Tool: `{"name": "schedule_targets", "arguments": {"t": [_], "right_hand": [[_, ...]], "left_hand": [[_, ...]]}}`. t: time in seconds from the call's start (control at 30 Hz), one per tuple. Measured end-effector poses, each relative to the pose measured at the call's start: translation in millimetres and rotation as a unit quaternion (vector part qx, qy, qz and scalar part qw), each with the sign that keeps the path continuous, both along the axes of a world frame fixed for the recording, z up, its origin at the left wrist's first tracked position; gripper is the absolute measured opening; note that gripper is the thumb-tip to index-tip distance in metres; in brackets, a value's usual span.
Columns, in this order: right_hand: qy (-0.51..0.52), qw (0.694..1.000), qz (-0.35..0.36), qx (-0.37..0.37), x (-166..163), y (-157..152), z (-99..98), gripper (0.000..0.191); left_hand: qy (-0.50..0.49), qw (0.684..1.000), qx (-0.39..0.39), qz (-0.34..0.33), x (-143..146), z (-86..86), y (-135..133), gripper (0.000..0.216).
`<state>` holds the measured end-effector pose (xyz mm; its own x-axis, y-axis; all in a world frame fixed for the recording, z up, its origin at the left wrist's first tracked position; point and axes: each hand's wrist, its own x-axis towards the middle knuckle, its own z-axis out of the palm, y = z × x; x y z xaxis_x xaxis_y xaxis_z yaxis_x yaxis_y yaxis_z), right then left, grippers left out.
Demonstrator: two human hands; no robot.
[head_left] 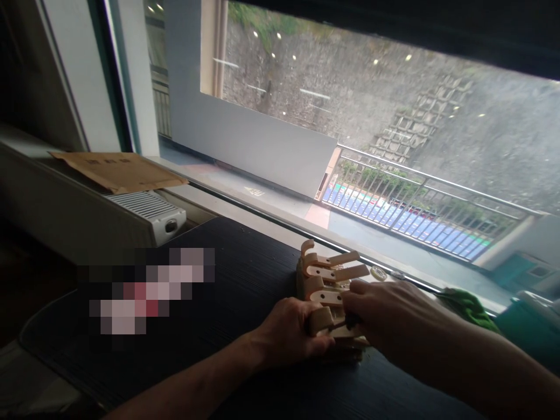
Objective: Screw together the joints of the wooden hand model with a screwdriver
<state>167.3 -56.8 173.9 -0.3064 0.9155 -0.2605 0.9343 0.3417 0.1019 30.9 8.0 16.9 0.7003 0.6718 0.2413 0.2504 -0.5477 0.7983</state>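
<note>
A row of pale curved hooks [322, 272], each with dark round holes in its flat part, stands on a block at the window end of the dark table. My left hand [291, 329] is closed around the nearest pale hook [321, 319], thumb and fingers on either side of it. From the right my right hand [380, 303] reaches over the hooks, its fingers wrapped round a dark tool [352, 319] that looks like a screwdriver. Its thin shaft points left at the hook under my left hand. My fingers hide the tool's handle and part of the block.
On the dark table [219, 326] a blurred-out patch lies left of my hands. A tape roll [378, 273] and green cloth [468, 306] sit by the window, near a teal container [529, 326]. A brown envelope [120, 170] rests on a white vented unit [149, 210].
</note>
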Motion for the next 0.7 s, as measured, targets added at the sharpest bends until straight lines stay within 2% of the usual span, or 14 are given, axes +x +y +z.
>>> {"name": "schedule_targets", "arguments": {"t": [0.2,0.47,0.6,0.7], "right_hand": [[-0.03,0.998,0.051,0.004,1,6,-2.2,0.019],[0.015,0.999,-0.032,-0.012,27,14,-9.8,0.017],[-0.012,0.998,-0.054,-0.003,10,3,-6.0,0.013],[0.026,0.999,0.007,0.024,-5,-3,-3.9,0.018]], "left_hand": [[-0.012,1.0,-0.017,-0.02,-1,-1.1,1,0.02],[-0.013,0.999,-0.023,-0.018,-1,2.1,1,0.018],[-0.02,0.999,-0.028,-0.017,0,1.3,1,0.016],[-0.02,0.999,-0.033,-0.011,0,1.1,1,0.017]]}}
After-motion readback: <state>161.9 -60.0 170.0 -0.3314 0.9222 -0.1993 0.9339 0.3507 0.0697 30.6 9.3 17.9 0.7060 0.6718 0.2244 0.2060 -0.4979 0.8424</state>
